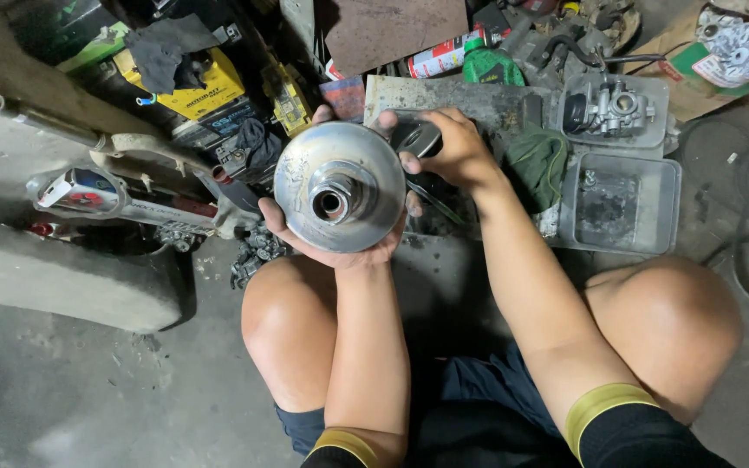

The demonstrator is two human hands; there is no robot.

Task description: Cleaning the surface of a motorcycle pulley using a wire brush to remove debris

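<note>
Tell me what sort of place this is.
Probably a small motorcycle repair shop, worked on the floor. The left hand holds a metal pulley, a carburetor sits in a grey tray, and a spray can lies among greasy parts.

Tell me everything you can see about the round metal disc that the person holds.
The round metal disc is a shallow, silvery cone, shiny but smudged. At its centre a raised hub with a nut-like collar surrounds a dark bore. It faces up toward the camera, above the person's knees. The left hand cups it from below, its fingers curling round the rim. The right hand reaches over its far edge, beside a dark part.
</note>
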